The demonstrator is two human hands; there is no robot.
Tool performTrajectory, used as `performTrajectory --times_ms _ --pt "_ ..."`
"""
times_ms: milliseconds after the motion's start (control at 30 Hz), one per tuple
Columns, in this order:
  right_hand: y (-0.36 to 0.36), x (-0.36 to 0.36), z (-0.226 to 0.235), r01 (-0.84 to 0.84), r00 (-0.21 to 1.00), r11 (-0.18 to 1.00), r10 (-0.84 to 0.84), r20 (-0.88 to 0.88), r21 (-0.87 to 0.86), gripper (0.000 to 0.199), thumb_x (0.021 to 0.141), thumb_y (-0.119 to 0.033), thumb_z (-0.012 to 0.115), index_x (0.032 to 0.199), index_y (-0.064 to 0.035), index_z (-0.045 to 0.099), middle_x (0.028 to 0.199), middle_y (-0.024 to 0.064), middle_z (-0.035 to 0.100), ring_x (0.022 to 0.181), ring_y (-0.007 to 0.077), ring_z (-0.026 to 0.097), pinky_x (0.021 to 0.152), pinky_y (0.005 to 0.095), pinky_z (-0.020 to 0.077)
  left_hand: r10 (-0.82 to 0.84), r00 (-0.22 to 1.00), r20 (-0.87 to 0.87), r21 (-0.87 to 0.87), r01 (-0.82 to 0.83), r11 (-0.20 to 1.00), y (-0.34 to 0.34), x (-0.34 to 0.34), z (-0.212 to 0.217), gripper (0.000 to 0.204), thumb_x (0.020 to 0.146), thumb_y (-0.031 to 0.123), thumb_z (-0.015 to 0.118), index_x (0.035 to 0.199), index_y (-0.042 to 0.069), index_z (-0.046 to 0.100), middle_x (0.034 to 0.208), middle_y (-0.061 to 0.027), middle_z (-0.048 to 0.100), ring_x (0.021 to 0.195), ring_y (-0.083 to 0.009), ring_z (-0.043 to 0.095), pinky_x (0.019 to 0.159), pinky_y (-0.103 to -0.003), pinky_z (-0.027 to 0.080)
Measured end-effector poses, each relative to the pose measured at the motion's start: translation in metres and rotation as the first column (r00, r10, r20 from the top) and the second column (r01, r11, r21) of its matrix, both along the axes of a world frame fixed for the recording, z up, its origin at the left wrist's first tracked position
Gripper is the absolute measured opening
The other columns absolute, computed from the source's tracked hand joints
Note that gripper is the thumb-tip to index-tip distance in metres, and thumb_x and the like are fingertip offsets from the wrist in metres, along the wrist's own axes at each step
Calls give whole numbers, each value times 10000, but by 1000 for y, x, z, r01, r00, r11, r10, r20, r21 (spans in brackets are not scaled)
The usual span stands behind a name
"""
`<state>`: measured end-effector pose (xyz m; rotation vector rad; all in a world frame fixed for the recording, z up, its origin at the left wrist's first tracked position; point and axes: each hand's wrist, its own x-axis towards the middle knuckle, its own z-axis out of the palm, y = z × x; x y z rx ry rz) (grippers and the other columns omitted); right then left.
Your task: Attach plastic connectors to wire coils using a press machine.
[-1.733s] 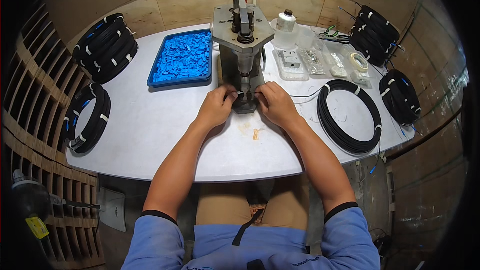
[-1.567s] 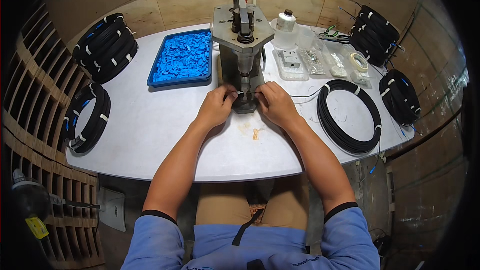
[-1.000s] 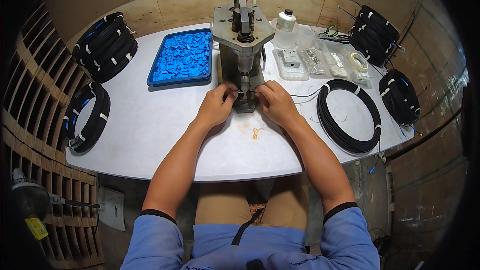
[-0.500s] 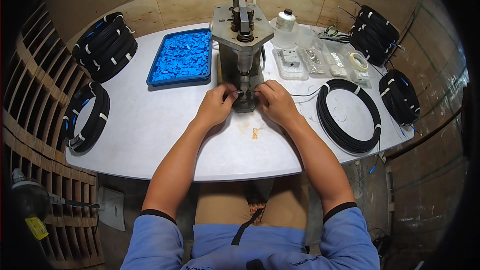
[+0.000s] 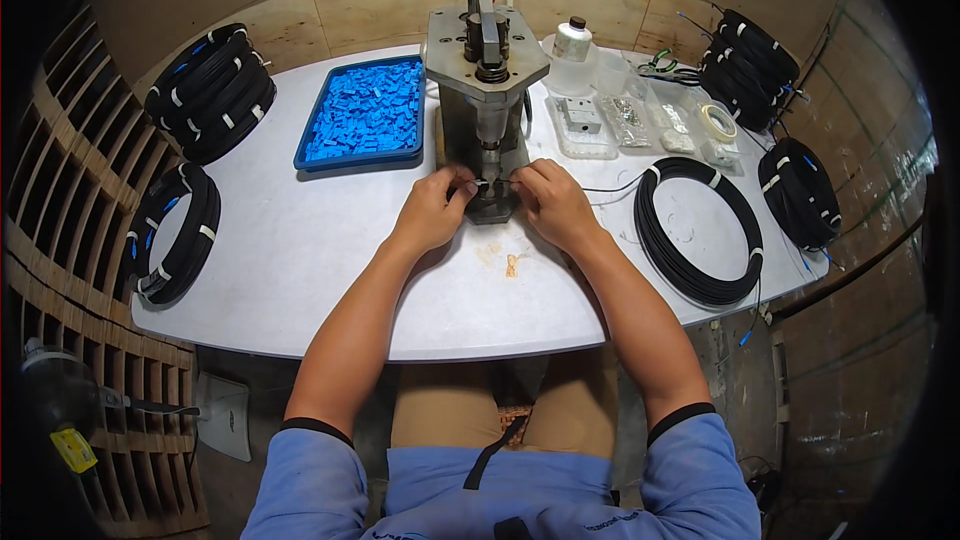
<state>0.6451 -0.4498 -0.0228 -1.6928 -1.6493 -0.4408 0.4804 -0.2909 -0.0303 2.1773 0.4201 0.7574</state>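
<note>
At the foot of a metal bench press (image 5: 488, 88), both hands meet from either side of its plunger (image 5: 490, 158). My left hand (image 5: 434, 210) is closed in a pinch on a small light-coloured piece (image 5: 481, 183) too tiny to name. My right hand (image 5: 556, 206) pinches the end of a black cable, close to the press's base (image 5: 490, 212). From there the cable (image 5: 612, 190) runs right to a black cable coil (image 5: 648, 240) bound with white ties. The fingers partly hide the spot under the plunger.
A blue tray (image 5: 303, 164) full of small blue parts stands left of the press. Other black coils (image 5: 210, 95) lie at both sides. At the back right are clear boxes (image 5: 588, 147) of small parts, a bottle (image 5: 572, 40) and a tape roll (image 5: 718, 122).
</note>
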Motion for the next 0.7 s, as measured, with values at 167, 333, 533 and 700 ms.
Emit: performTrajectory --times_ms 167,333,533,700 --pt "1 1 -1 -4 1000 1000 4 -4 -1 156 837 -18 699 984 -46 656 946 125 644 879 346 633 786 437 519 -7 1000 -13 -21 6 1000 1 0 -1 219 965 174 652 1090 -1 689 989 -202 745 920 -338 726 817 -401 557" --pt "-1 1 -1 3 1000 1000 -3 -25 -9 160 837 -12 694 989 -45 656 948 126 643 894 350 638 782 443 527 -2 999 -37 -39 1 999 0 1 0 222 965 173 654 1101 0 689 999 -200 747 930 -336 728 823 -398 559" --pt "-2 -1 1 -1 999 1000 0 -46 -16 166 837 -4 690 993 -47 655 949 127 642 892 347 640 765 442 533 3 1000 -19 -24 -3 1000 1 0 -1 224 965 176 653 1097 -1 692 994 -200 747 913 -331 727 814 -396 556" --pt "-2 0 -1 1 999 1000 -1 -37 -7 164 839 -6 690 994 -51 657 946 127 641 889 347 639 761 441 533 6 1000 -22 -30 -6 1000 0 0 0 221 961 172 652 1088 -3 697 987 -202 748 907 -333 726 814 -397 555"
